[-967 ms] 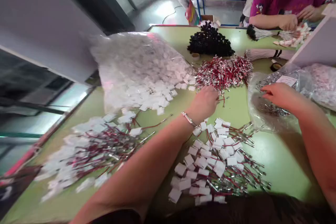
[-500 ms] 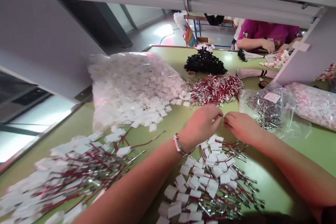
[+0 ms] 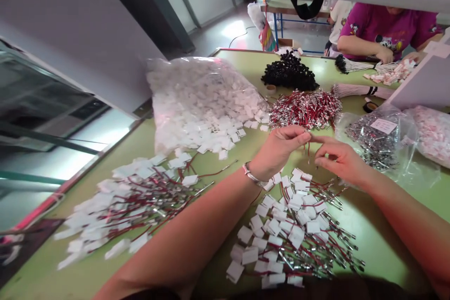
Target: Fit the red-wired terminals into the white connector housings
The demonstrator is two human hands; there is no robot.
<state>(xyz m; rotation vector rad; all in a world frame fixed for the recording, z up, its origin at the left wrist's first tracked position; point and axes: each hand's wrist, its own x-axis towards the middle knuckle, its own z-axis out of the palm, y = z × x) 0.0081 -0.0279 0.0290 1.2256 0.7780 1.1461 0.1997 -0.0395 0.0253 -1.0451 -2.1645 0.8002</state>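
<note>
A pale green counter [image 3: 35, 269] carries everything within reach. On its left side spreads a pile of white flat plastic pieces with red wires [image 3: 137, 204], the silvery wire ends pointing mostly right. Behind it lies a clear plastic bag of small white plastic pieces [image 3: 197, 103], some spilling from its near right edge onto the counter.

The left hand [image 3: 281, 149], with a silver metal bracelet [image 3: 253, 176] at its wrist, is over the middle of the counter. Its thumb and forefinger pinch a short red wire with a metal end [image 3: 308, 150], which hangs below the fingertips. Beneath the hands, nearer the body, lies another pile of white pieces on red wires [image 3: 291, 225]; beyond them are a heap of small black parts [image 3: 290, 72] and a heap of loose red wires with silvery ends [image 3: 305, 108].

The right hand [image 3: 339, 161] reaches in with its forefinger extended to the left fingertips, its thumb parted below; whether it holds anything, I cannot tell.

Farther right lie a clear bag of dark metallic parts with a white label [image 3: 374, 140] and a clear bag of pinkish-white parts [image 3: 434, 131]. Behind them sits a person in a purple shirt [image 3: 393, 33].
</note>
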